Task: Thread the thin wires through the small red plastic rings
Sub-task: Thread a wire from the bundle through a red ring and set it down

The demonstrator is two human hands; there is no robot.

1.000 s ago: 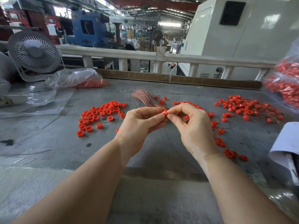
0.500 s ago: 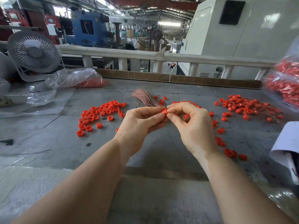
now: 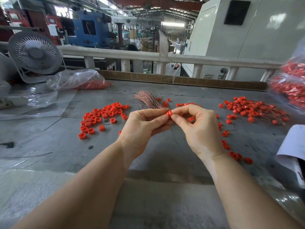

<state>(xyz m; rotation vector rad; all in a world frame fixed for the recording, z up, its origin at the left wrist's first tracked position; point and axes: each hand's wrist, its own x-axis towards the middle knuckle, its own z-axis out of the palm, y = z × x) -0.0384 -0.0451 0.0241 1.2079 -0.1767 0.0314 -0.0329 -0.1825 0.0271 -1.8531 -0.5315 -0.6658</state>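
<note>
A small red ring (image 3: 168, 113) is pinched between the fingertips of both hands above the grey table (image 3: 49, 142). My left hand (image 3: 142, 128) holds it from the left with thumb and forefinger. My right hand (image 3: 198, 129) pinches it from the right, the other fingers curled. A thin dark wire (image 3: 175, 142) curves down from the ring toward the table. A bundle of thin copper wires (image 3: 148, 99) lies just behind the hands. Loose red rings (image 3: 102, 115) are heaped to the left. Rings with wires through them (image 3: 252, 109) lie at the right.
A white fan (image 3: 33, 53) and a clear bag of red parts (image 3: 79, 81) stand at the back left. Another bag of red parts (image 3: 290, 85) hangs at the right edge. White paper (image 3: 292, 142) lies at the right. Scattered rings (image 3: 231, 151) trail past my right wrist.
The hands stay together on the ring; the right fingers have shifted slightly around it. Nothing else has moved.
</note>
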